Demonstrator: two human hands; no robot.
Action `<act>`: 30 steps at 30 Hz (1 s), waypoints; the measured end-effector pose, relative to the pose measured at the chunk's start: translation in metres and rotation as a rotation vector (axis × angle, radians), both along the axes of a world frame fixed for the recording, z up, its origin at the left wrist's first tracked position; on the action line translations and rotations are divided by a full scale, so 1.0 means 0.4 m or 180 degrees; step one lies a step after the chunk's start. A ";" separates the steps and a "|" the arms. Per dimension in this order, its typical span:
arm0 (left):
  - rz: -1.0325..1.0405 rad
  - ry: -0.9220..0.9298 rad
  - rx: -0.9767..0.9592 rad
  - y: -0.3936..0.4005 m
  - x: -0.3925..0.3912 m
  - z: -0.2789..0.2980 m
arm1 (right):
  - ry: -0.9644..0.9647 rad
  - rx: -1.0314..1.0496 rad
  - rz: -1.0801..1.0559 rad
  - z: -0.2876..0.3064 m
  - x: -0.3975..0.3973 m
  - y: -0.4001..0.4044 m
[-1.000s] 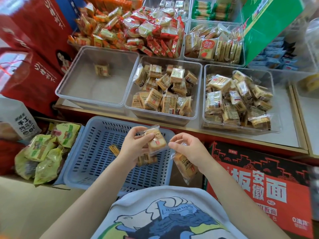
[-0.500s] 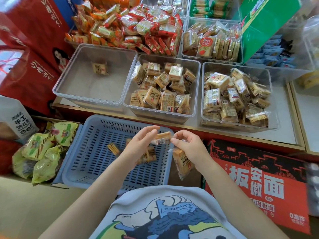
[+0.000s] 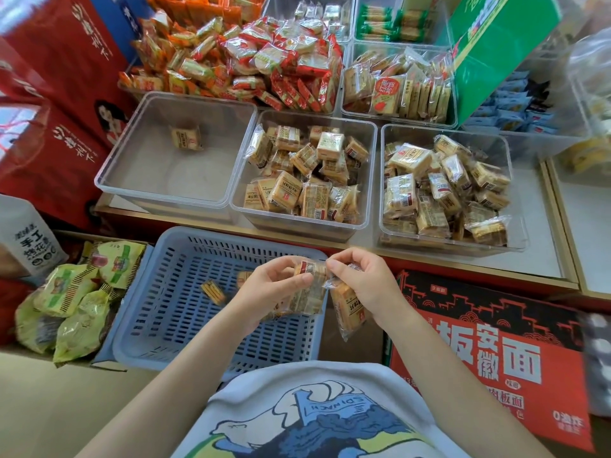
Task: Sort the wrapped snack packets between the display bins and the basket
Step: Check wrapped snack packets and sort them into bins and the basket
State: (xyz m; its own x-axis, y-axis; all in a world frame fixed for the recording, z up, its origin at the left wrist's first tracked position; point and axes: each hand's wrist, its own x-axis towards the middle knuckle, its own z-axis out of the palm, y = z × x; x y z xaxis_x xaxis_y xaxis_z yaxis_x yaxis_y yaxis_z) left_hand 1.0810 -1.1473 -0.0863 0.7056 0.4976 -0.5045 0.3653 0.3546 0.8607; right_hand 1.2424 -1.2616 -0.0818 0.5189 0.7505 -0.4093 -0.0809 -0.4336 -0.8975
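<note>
While hands (image 3: pixel 325 285) meet over basket (image 3: pixel 185 312) — packet (image 3: pixel 310 269) pinched between.

Two hands (image 3: pixel 274 285) (image 3: pixel 360 282), one blue basket (image 3: pixel 172 292) — three front bins (image 3: pixel 178 193) (image 3: pixel 297 223) (image 3: pixel 515 239)

Bare forearms, light grey T-shirt (image 3: pixel 317 414) with blue-and-green cartoon print

I see a shop counter (image 3: pixel 542 256) with a pale top and gold-coloured edging. Red cartons (image 3: pixel 49 133) stand at left, a green box (image 3: pixel 496 44) leans at upper right, a red-and-black carton (image 3: pixel 496 342) sits below. Even, bright light
</note>
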 end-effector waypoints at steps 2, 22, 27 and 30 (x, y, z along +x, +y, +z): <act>0.0097 0.0014 -0.0043 -0.001 0.007 -0.003 | -0.0089 -0.0031 -0.0025 0.001 -0.001 0.004; 0.0379 0.0320 0.0122 0.000 0.045 -0.004 | 0.0705 -0.0458 -0.0861 0.010 0.004 0.034; 0.0202 0.0235 0.0111 -0.001 0.037 -0.005 | 0.0793 -0.0529 -0.0796 0.019 -0.014 0.040; -0.0030 0.0290 0.0226 -0.029 0.053 -0.014 | 0.0911 -0.0527 -0.0916 0.017 -0.029 0.053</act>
State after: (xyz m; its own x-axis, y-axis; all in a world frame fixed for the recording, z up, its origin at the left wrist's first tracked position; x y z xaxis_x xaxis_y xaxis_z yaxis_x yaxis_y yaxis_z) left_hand 1.1022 -1.1589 -0.0919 0.6631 0.5280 -0.5306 0.4463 0.2903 0.8465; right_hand 1.2308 -1.2405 -0.0751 0.5454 0.5040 -0.6697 -0.4549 -0.4932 -0.7415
